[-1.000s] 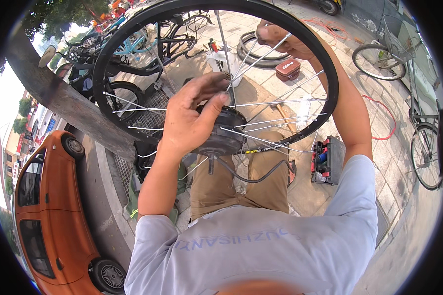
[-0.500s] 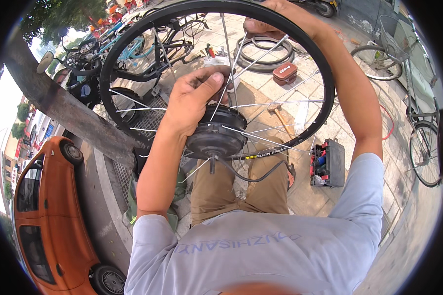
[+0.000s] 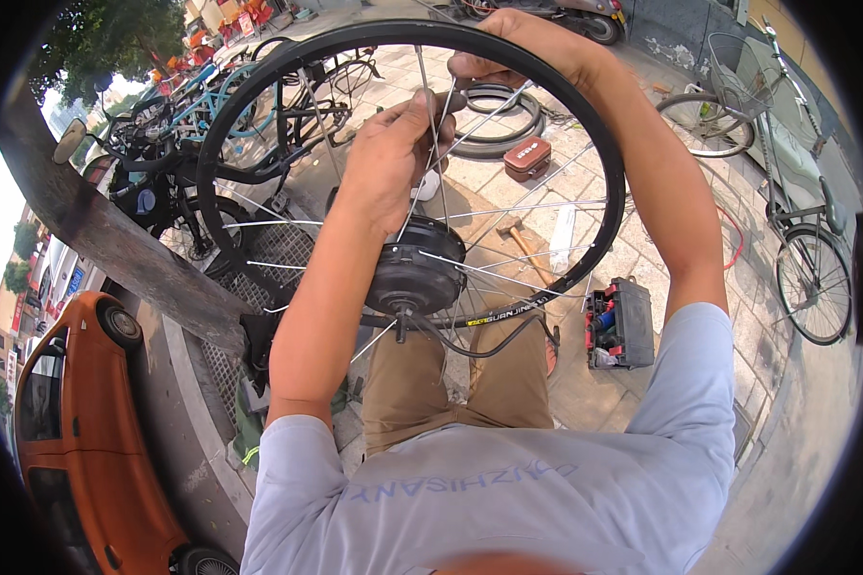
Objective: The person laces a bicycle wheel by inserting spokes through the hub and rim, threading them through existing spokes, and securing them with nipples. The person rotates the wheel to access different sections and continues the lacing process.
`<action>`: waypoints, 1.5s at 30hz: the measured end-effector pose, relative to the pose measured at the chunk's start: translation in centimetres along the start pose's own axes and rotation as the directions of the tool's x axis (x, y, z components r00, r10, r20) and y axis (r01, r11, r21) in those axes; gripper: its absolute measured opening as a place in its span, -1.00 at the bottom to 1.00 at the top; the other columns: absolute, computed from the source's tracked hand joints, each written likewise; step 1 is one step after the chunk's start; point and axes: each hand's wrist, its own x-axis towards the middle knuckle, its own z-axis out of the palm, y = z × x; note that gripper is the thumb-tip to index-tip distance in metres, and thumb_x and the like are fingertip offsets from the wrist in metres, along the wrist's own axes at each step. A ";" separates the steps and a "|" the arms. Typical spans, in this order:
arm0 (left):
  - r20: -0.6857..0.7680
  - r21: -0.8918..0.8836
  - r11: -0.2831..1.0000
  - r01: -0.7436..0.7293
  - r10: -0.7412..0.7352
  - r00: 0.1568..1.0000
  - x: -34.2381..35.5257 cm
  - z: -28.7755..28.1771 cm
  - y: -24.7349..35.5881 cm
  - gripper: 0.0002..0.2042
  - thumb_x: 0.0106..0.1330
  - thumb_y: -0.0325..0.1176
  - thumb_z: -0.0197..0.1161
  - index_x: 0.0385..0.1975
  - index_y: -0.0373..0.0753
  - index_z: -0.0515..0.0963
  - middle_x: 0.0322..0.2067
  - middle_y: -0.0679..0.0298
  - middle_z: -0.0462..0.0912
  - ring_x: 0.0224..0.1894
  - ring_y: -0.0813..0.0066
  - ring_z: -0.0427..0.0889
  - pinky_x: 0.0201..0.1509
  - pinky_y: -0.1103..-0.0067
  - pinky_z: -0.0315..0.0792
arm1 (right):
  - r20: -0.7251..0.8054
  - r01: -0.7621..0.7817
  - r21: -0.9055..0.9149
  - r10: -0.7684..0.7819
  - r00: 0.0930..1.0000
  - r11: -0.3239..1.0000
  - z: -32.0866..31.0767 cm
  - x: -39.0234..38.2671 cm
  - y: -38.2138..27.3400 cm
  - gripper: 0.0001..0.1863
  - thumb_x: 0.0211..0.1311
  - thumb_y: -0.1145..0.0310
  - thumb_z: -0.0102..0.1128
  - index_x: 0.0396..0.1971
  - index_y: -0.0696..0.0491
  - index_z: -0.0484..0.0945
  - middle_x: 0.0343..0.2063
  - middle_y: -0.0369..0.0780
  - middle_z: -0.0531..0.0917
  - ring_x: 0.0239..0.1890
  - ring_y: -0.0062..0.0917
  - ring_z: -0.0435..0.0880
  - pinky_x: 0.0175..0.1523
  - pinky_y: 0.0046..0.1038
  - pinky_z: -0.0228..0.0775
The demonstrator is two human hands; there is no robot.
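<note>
the black-rimmed wheel (image 3: pixel 612 182) is held tilted above the lap, its dark hub (image 3: pixel 417 276) below the left hand (image 3: pixel 388 158). the right hand (image 3: pixel 537 34) reaches over the rim, fingers pinching a thin spoke's upper end just inside it. the left fingers curl beside that spoke; overlap leaves me unable to tell whether they grip it.

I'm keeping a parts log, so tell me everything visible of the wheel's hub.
The hub is a black drum, metallic-looking, tilted inside the rim, above the brown trousers. A short axle juts from its near face; a black cable leaves beside it. Silvery spokes meet its edge. The left forearm partly hides it.
</note>
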 end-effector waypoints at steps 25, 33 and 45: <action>-0.208 -0.155 0.927 -0.340 0.306 0.929 3.8 0.5 -2.4 -0.74 0.46 -0.25 0.34 -0.15 -0.39 0.67 -0.41 0.33 0.62 -0.41 0.60 0.53 -0.31 0.62 0.43 | -0.394 0.107 -0.192 -0.176 0.902 0.976 0.1 -2.4 0.9 -0.48 0.37 -0.10 0.33 -0.28 0.16 0.74 -0.58 -0.38 0.57 -0.46 -0.74 0.47 -0.36 -0.56 0.31; -0.047 0.588 0.611 -0.531 0.681 0.731 2.6 0.8 -2.4 -0.78 0.43 -0.36 0.32 -0.07 -0.36 0.71 -0.44 0.26 0.62 -0.42 0.53 0.57 -0.32 0.58 0.44 | -0.434 0.075 -0.156 -0.136 0.890 0.985 0.3 -2.1 1.5 -0.51 0.32 -0.07 0.38 -0.27 0.15 0.77 -0.65 -0.39 0.53 -0.52 -0.74 0.43 -0.42 -0.54 0.26; 0.230 0.860 0.213 -0.463 0.648 0.726 -0.9 1.6 -1.8 -0.86 0.35 -0.43 0.34 -0.22 -0.37 0.70 -0.23 0.13 0.60 -0.36 0.30 0.67 -0.29 0.45 0.61 | -0.484 0.100 -0.188 -0.180 0.856 0.977 0.5 -1.9 1.7 -0.51 0.28 -0.07 0.41 -0.39 0.16 0.76 -0.73 -0.41 0.39 -0.56 -0.75 0.30 -0.47 -0.53 0.17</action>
